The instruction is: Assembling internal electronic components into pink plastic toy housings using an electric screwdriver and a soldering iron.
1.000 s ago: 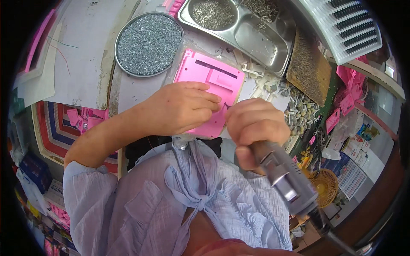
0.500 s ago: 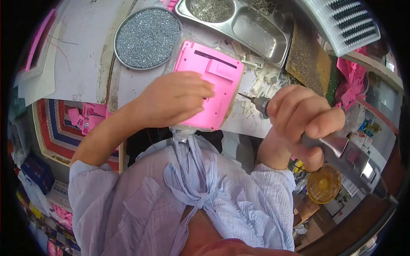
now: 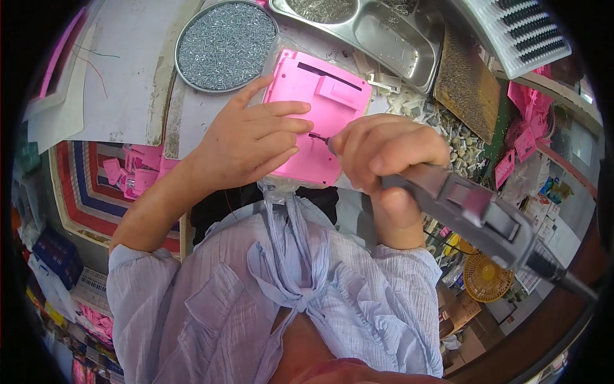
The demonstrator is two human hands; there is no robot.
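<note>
A pink plastic housing [image 3: 306, 89] with a dark slot and screw holes lies on the bench before me. Across its left side rests my left hand [image 3: 262, 131], fingers spread and flat on the surface. My right hand [image 3: 391, 150] is wrapped round a grey corded electric screwdriver [image 3: 464, 201]. The driver's thin bit reaches in from the right, its tip at the middle of the housing near my left fingertips. Whether a screw sits under the tip is too small to tell.
Behind the housing stand a round metal dish [image 3: 224, 46] of small screws and a steel compartment tray [image 3: 390, 48]. White plastic pieces [image 3: 384, 80] lie beside the housing, near a brown board [image 3: 470, 80]. Pink parts [image 3: 134, 171] fill a striped box at left. A yellow fan [image 3: 487, 276] stands low right.
My right hand has brought the screwdriver leftward, from beside the housing onto it. My left fingers have spread wider over the pink plastic.
</note>
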